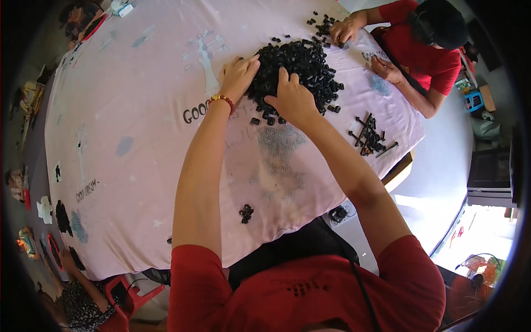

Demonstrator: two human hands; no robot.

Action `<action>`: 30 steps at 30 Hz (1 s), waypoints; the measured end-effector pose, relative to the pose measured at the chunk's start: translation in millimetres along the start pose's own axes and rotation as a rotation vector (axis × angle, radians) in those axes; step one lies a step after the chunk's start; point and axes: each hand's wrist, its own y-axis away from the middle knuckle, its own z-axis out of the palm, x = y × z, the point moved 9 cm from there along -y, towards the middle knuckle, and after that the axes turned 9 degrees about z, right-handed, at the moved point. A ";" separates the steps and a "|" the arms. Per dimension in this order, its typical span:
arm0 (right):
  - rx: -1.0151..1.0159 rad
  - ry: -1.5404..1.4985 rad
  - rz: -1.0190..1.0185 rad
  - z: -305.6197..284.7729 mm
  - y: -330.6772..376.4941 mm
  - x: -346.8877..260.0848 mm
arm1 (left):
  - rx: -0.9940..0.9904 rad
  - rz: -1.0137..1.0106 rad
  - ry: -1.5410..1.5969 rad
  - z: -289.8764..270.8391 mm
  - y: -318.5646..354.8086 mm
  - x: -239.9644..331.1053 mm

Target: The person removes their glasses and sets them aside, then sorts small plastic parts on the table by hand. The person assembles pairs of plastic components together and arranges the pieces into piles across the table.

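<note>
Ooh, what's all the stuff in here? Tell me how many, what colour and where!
big pile of small parts: 1, black, far side of the table, too many to count
smaller heap: 1, black, beyond the big pile
long parts: several, black, right side
little cluster: 1, black, near edge
patterned cloth: 1, pink, over the table
co-worker: 1, red shirt, across at right
other people: at least 2, dark clothes, left side, partly blurred
chair: 1, red, lower left
background clutter: uncountable, mixed colours, around the rim
bracelet: 1, red and gold, left wrist
left hand: 1, bare, pile's left edge
right hand: 1, bare, pile's near side
</note>
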 end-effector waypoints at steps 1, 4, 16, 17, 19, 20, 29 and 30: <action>-0.009 0.001 0.007 2.1 -5.8 0.0 | -0.018 0.038 0.014 1.7 -4.1 3.2; -0.034 -0.007 -0.078 10.2 -24.4 -18.5 | -0.014 -0.017 0.074 -1.0 -8.7 -13.4; -0.224 -0.169 -0.211 37.5 -21.6 -71.6 | 0.104 0.001 0.171 -49.3 51.1 1.2; -0.289 -0.249 -0.166 43.6 -16.2 -76.7 | 0.137 0.033 0.148 -57.2 62.4 1.5; -0.349 -0.330 -0.109 55.0 -9.7 -73.6 | 0.162 0.073 0.132 -65.0 75.7 17.8; -0.318 -0.361 -0.147 63.0 -6.1 -73.2 | 0.160 0.000 0.156 -66.5 83.9 18.0; -0.380 -0.343 -0.226 76.8 47.2 -100.9 | 0.222 -0.142 0.081 -85.3 148.3 27.6; -0.389 -0.341 -0.232 74.3 55.3 -103.5 | 0.230 -0.154 0.128 -86.8 154.3 31.1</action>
